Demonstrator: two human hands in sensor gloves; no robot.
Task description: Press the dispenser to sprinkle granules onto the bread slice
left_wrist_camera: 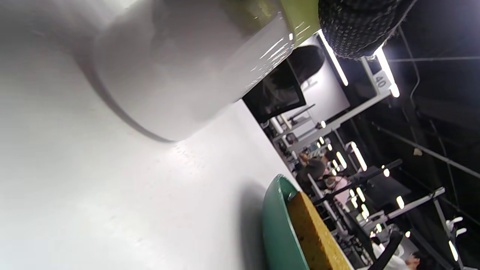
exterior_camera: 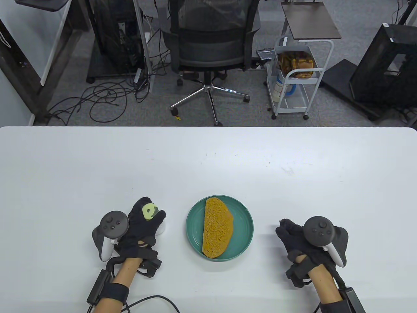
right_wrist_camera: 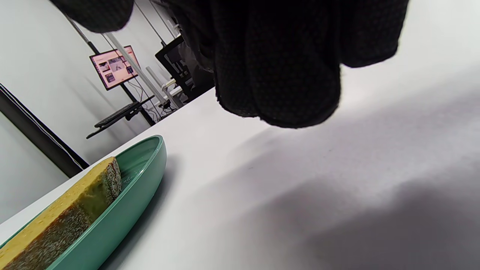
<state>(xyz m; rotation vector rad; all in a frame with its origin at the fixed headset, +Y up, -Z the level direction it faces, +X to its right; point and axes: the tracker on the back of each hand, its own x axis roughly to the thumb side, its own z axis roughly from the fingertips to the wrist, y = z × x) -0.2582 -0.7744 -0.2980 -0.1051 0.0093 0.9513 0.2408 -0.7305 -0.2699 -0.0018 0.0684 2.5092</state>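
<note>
A yellow-brown bread slice (exterior_camera: 217, 231) lies on a green plate (exterior_camera: 242, 215) near the table's front middle; both also show in the left wrist view, bread (left_wrist_camera: 318, 236) on plate (left_wrist_camera: 277, 225), and in the right wrist view, bread (right_wrist_camera: 71, 213) on plate (right_wrist_camera: 127, 210). My left hand (exterior_camera: 143, 225) grips a white dispenser with a pale green top (exterior_camera: 150, 211), standing on the table left of the plate. The left wrist view shows its white body (left_wrist_camera: 180, 75) close up. My right hand (exterior_camera: 293, 236) rests on the table right of the plate, fingers curled, holding nothing.
The white table (exterior_camera: 208, 163) stretches wide behind the plate. An office chair (exterior_camera: 208, 49) and a small white cart (exterior_camera: 294, 81) stand on the floor beyond the far edge. Cables run from both wrists off the front edge.
</note>
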